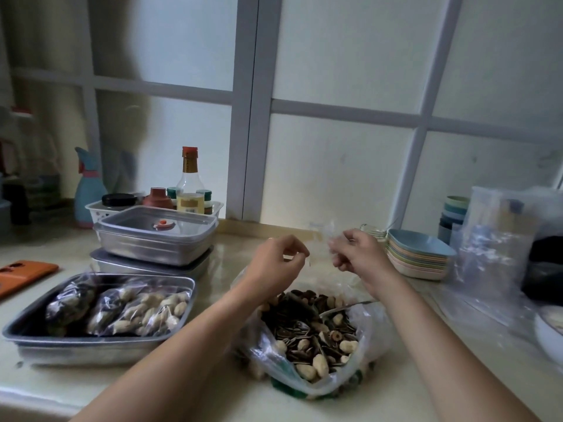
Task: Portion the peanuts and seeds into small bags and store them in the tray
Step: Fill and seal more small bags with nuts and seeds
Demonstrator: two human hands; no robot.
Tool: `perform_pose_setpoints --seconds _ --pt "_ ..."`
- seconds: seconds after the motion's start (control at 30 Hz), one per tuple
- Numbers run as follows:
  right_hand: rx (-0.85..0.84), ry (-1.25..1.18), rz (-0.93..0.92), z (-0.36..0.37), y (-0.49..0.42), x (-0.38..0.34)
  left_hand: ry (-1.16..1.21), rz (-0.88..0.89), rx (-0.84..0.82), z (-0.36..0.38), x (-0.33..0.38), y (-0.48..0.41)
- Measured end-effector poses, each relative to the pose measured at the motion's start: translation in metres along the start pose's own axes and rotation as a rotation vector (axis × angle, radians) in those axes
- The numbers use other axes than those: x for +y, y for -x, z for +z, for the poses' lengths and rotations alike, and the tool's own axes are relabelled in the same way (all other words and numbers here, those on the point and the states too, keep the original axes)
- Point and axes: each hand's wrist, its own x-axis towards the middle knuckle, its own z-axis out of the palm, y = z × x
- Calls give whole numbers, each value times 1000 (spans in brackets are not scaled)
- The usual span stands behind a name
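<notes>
Clear plastic of 1 small bag [322,236], blurred, is pinched in the curled fingers of the right hand [356,254]. The left hand [278,260] is curled in a pinch beside it; whether it grips the bag is unclear. Below lies the big bag of peanuts and seeds [316,339], and left of that, filled bags [143,309] in the metal tray [100,341].

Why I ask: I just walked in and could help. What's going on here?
A person is bagging snacks. The left hand and right hand pinch a small clear bag, held above the big open bag of peanuts and seeds; it looks empty. Filled bags already lie in the metal tray on the left.
</notes>
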Motion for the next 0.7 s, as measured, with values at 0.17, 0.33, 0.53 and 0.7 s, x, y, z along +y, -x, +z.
perform_pose_setpoints --seconds 0.17,0.33,0.53,0.7 --pt "695 608 4 -32 -3 10 -36 -16 18 -1 -2 0" --pt "617 911 198 -53 -6 21 -53 -13 23 0 -1 0" --pt "-103 993 20 -36 3 9 -59 -10 23 1 -3 1" --pt "-173 1091 42 -22 5 4 -74 -12 22 1 -4 0"
